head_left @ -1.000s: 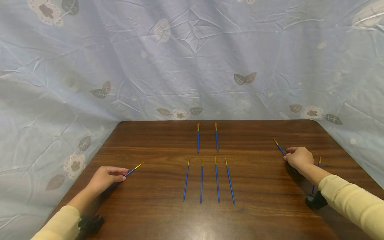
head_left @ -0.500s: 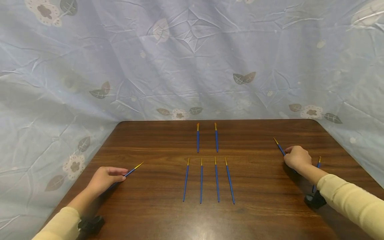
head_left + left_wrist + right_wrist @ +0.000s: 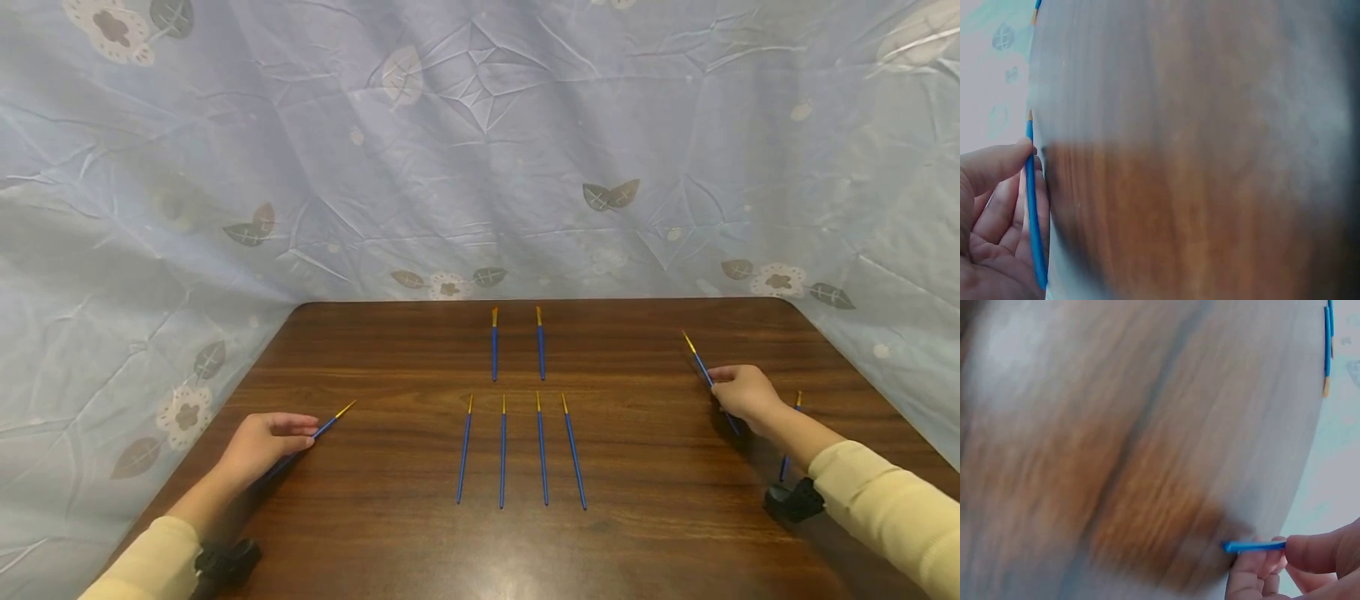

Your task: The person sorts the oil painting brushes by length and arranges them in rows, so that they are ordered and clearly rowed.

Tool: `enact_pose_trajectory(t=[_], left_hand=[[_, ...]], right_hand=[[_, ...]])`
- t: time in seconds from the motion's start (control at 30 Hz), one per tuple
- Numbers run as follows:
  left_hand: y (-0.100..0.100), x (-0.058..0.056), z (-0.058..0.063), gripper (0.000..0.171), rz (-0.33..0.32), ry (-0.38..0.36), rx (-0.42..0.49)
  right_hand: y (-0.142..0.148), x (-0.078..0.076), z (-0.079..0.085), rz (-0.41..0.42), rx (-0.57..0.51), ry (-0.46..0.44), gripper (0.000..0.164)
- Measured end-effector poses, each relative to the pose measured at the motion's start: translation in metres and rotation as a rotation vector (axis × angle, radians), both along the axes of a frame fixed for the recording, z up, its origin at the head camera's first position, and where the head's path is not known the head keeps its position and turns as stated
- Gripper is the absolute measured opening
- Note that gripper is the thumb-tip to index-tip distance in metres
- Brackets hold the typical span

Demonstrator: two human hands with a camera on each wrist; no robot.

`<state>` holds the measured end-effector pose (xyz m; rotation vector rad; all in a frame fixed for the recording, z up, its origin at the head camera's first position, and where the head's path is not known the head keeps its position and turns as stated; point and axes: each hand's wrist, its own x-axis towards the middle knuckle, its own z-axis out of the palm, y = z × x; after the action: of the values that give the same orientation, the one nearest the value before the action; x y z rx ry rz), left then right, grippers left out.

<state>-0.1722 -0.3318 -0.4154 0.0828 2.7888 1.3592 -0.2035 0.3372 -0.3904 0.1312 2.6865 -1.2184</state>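
Note:
My left hand (image 3: 258, 450), at the left of the table, pinches a thin blue-handled paintbrush (image 3: 327, 427) between thumb and fingers. Its yellow end points right and away from me. In the left wrist view the thumb presses on the upper handle of this blue paintbrush (image 3: 1034, 219). Over on the right side, my right hand (image 3: 744, 393) pinches another blue paintbrush (image 3: 700, 364) by the middle of its handle, bristles toward the far left. The right wrist view shows the handle end of that paintbrush (image 3: 1254, 546) sticking out past the thumb; its bristle end is hidden there.
Several thin paintbrushes (image 3: 503, 458) lie side by side mid-table. Behind them are two wider paintbrushes (image 3: 494, 354), near the far edge. Another paintbrush (image 3: 798, 407) lies partly behind the right forearm. A patterned curtain (image 3: 480, 167) hangs around the wooden table (image 3: 375, 533).
The paintbrush in my right hand has moved slightly up and away, and more of its handle shows. My left hand and its paintbrush have shifted only a little.

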Motion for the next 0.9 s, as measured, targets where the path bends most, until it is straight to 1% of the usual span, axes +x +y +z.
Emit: enact_pose_trajectory(t=[0.1, 0.33, 0.53, 0.63, 0.73, 0.9], left_hand=[[0.002, 0.000, 0.000, 0.035, -0.008, -0.021, 0.035], [0.008, -0.001, 0.003, 0.033, -0.005, -0.031, 0.053], [0.014, -0.004, 0.007, 0.034, -0.013, -0.048, 0.120], [0.020, -0.004, 0.010, 0.035, -0.022, -0.056, 0.153], [0.028, -0.004, 0.012, 0.035, -0.034, -0.058, 0.178], [0.042, -0.004, 0.015, 0.033, -0.069, -0.071, 0.209]], right_hand=[[-0.004, -0.001, 0.001, 0.011, -0.034, -0.007, 0.043], [-0.012, 0.001, 0.003, 0.034, -0.084, -0.034, 0.042], [-0.017, 0.004, 0.006, 0.048, -0.115, -0.049, 0.044], [-0.020, 0.006, 0.008, 0.063, -0.139, -0.052, 0.044], [-0.024, 0.009, 0.008, 0.066, -0.185, -0.059, 0.043], [-0.032, 0.014, 0.006, 0.077, -0.253, -0.070, 0.043]])
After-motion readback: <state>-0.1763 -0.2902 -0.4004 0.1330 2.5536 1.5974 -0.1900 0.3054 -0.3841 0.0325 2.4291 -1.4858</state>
